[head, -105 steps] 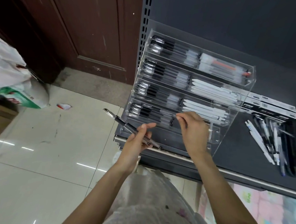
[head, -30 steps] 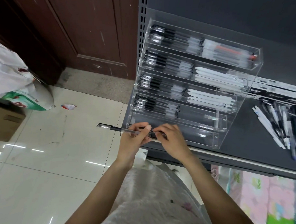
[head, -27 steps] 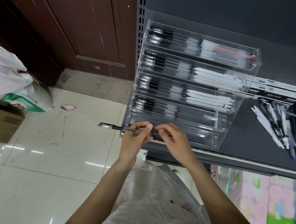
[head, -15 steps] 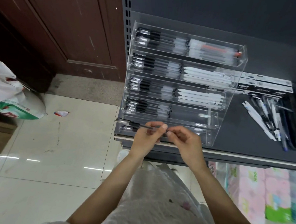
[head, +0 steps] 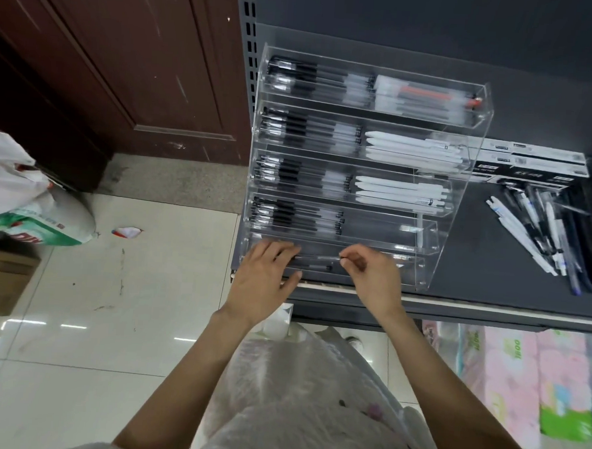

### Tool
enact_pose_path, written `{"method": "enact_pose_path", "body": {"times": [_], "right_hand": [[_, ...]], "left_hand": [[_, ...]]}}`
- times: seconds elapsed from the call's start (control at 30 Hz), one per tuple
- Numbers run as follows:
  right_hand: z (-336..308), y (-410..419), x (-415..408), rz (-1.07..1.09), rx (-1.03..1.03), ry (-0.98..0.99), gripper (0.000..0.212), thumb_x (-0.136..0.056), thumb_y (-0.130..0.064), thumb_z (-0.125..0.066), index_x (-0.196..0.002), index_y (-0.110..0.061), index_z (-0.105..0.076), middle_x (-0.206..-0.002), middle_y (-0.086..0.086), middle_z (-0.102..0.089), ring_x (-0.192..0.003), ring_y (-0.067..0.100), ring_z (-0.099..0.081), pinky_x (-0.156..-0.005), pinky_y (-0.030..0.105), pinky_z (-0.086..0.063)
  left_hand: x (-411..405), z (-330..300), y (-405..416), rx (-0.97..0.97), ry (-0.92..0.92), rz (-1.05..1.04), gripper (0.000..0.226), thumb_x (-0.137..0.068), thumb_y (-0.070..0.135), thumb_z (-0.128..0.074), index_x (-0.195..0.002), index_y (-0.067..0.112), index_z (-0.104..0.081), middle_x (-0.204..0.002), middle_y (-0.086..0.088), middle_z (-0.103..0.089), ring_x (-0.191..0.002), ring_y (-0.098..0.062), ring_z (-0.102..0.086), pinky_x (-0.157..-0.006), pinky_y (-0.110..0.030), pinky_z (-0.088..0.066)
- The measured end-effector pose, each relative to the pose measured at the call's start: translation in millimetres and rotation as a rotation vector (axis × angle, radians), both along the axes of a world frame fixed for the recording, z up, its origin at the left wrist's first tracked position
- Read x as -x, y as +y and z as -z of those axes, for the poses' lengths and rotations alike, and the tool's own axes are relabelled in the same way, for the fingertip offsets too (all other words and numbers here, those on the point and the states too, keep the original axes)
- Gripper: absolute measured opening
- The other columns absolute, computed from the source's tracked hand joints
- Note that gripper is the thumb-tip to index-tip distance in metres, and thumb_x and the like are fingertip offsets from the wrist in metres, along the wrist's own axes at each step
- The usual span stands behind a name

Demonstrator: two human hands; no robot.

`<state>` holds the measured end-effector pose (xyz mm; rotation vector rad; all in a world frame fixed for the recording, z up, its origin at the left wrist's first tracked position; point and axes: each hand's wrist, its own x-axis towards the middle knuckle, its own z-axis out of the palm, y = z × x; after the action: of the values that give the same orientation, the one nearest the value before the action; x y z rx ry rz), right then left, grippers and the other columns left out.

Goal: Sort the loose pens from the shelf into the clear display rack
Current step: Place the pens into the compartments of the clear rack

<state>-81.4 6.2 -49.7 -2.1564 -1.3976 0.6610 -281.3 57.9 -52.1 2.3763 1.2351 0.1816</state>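
While the left hand (head: 266, 277) lies flat, fingers spread, over the bottom tier of the clear display rack (head: 470, 137) at the shelf's (head: 490, 286) front-left corner, the right hand (head: 370, 276) seemingly pinches a clear pen (head: 317, 258) there, loose pens (head: 541, 237) lying rightward.

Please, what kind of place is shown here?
Probably a small shop's stationery section: a clear display rack of sorted pens stands on a dark metal retail shelf, with boxed pens beside it and packaged tissue below.
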Motion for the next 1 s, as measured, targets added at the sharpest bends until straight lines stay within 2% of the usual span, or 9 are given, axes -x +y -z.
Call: {"method": "enact_pose_path", "body": {"times": [0.13,0.27,0.4,0.5,0.7,0.77,0.87,1.0], "right_hand": [[-0.7,3.1,15.5,-0.055,0.121,-0.057,0.017,-0.091,-0.016,-0.058,-0.094,-0.027,-0.071,-0.088,-0.008,-0.071,-0.076,0.011,-0.065,-0.072,0.032,-0.055],[-4.1,4.0,20.4,-0.129,0.129,-0.090,0.023,-0.093,-0.011,-0.050,-0.100,-0.020,-0.071,-0.102,-0.003,-0.068,-0.082,0.014,-0.064,-0.073,0.025,-0.050],[-3.8,1.8,21.3,-0.164,0.124,-0.091,0.024,-0.095,-0.012,-0.048,-0.104,-0.015,-0.069,-0.110,0.001,-0.063,-0.084,0.015,-0.064,-0.074,0.021,-0.048],[-2.2,0.9,22.8,-0.172,0.113,-0.097,0.023,-0.097,-0.018,-0.047,-0.107,-0.016,-0.067,-0.113,-0.001,-0.060,-0.087,0.015,-0.063,-0.075,0.024,-0.049],[-1.0,-4.2,25.8,-0.215,0.008,-0.165,0.020,-0.096,-0.022,-0.050,-0.110,-0.016,-0.064,-0.108,0.000,-0.065,-0.098,0.018,-0.060,-0.079,0.030,-0.050],[-2.1,-5.4,25.7,-0.228,-0.037,-0.189,0.019,-0.095,-0.019,-0.053,-0.109,-0.016,-0.065,-0.105,0.000,-0.067,-0.096,0.019,-0.061,-0.079,0.032,-0.052],[-8.3,-9.8,17.9,-0.253,-0.117,-0.235,0.019,-0.091,-0.015,-0.057,-0.107,-0.016,-0.067,-0.098,0.000,-0.069,-0.090,0.020,-0.063,-0.077,0.038,-0.054],[-30.2,-28.8,-11.2,-0.216,-0.245,-0.250,0.025,-0.089,-0.019,-0.049,-0.106,-0.017,-0.068,-0.092,-0.001,-0.071,-0.075,0.017,-0.066,-0.066,0.028,-0.054]], "left_hand": [[1.6,3.3,-1.4,0.007,0.110,-0.033,0.043,-0.095,0.043,-0.045,-0.131,0.022,-0.054,-0.128,0.002,-0.054,-0.123,-0.020,-0.043,-0.108,-0.034,-0.030],[1.6,7.3,-2.0,-0.016,0.103,-0.047,0.042,-0.094,0.043,-0.047,-0.126,0.017,-0.059,-0.123,-0.001,-0.056,-0.118,-0.022,-0.048,-0.104,-0.037,-0.036],[-1.6,3.6,-0.6,-0.027,0.057,-0.080,0.050,-0.092,0.038,-0.029,-0.110,0.012,-0.068,-0.108,-0.003,-0.059,-0.103,-0.023,-0.054,-0.089,-0.042,-0.050],[-4.0,0.9,1.1,-0.036,0.071,-0.093,0.053,-0.090,0.038,-0.025,-0.108,0.013,-0.069,-0.103,-0.003,-0.063,-0.097,-0.024,-0.056,-0.085,-0.040,-0.051],[-4.7,-0.3,4.0,-0.095,0.039,-0.093,0.026,-0.090,0.031,-0.055,-0.106,0.015,-0.067,-0.101,-0.003,-0.066,-0.094,-0.025,-0.060,-0.078,-0.037,-0.051],[-7.5,-7.5,5.2,-0.141,-0.022,-0.088,0.027,-0.088,0.031,-0.051,-0.102,0.017,-0.069,-0.095,0.000,-0.067,-0.087,-0.022,-0.063,-0.069,-0.032,-0.053],[-21.5,-28.3,5.0,-0.257,-0.230,-0.021,0.028,-0.089,0.028,-0.046,-0.099,0.017,-0.070,-0.085,0.003,-0.068,-0.075,-0.015,-0.064,-0.061,-0.026,-0.050],[-56.3,-58.6,-1.0,-0.381,-0.516,0.067,0.020,-0.090,0.020,-0.052,-0.096,0.014,-0.070,-0.072,0.004,-0.065,-0.057,-0.012,-0.058,-0.054,-0.022,-0.047]]}}
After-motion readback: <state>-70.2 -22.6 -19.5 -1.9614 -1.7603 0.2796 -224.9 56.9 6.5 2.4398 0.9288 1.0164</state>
